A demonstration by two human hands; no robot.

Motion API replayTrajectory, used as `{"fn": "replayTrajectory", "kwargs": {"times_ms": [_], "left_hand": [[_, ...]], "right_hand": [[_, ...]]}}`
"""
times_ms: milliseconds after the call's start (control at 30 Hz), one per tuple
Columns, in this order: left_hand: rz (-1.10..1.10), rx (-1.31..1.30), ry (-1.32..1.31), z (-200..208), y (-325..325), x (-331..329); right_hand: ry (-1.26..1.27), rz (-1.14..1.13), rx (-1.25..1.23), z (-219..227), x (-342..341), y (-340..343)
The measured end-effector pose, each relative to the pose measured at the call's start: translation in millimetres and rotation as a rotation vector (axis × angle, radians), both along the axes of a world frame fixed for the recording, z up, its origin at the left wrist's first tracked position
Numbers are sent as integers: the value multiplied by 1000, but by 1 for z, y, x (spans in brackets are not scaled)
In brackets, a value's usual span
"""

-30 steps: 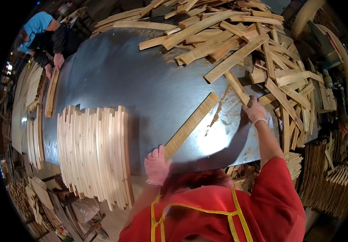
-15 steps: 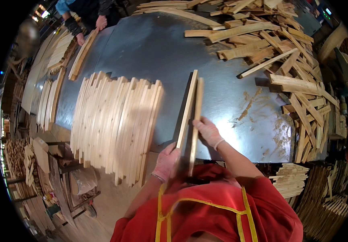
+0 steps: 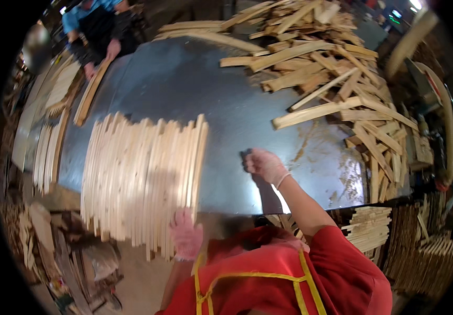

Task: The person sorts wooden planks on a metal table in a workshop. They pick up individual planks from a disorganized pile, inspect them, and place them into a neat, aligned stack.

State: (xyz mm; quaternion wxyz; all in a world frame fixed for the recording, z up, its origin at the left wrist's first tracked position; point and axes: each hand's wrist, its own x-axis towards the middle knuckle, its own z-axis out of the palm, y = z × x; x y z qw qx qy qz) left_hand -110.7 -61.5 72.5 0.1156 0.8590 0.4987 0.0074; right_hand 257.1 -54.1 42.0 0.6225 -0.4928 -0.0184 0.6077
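Observation:
A row of pale wooden strips [image 3: 126, 178] lies side by side on the dark metal-topped table, their near ends sticking out past its front edge. At the row's right near end, my left hand [image 3: 186, 234], in a pinkish glove, has its fingers spread and touches or hovers beside the last strips; which of the two I cannot tell. Over the bare metal right of the row hangs my right hand [image 3: 264, 165], also gloved, its fingers curled with nothing seen in them. A wooden strip [image 3: 315, 113] lies at the left edge of the jumbled pile beyond that hand.
A heap of loose wood pieces [image 3: 310, 63] covers the table's far right. Far left, a co-worker's hands [image 3: 112, 50] hold a wooden piece [image 3: 91, 94]. Another group of strips [image 3: 48, 157] lies left of my row. Stacked wood [image 3: 368, 228] stands below the right front edge.
Both strips have left my hands. One strip newly lies at the pile's left edge; the other seems to have joined the row's right side. My left hand has moved left and opened. The view has shifted.

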Motion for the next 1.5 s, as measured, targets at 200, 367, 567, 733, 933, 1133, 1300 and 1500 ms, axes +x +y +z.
{"fn": "replayTrajectory", "kwargs": {"times_ms": [200,367,567,733,933,1133,1300,1500], "left_hand": [[-183,-1,-78,-6,-20,54],[-315,-119,-124,-27,-23,124],[-412,-60,-161,-17,1,219],[-378,-98,-120,-23,25,246],[-473,-193,-114,-20,17,284],[-402,71,-103,-9,41,311],[-281,210,17,-36,150,331],[-290,-49,313,-36,134,339]], "right_hand": [[-233,-747,-204,-21,188,-29],[-305,-823,-169,-30,242,19],[-128,-716,329,-95,242,-57],[218,-1158,345,-24,326,-149],[391,-1199,681,-46,381,-131],[-285,-235,293,-113,170,-155],[300,-319,250,-62,102,-173],[245,-844,29,-63,218,-174]]}}
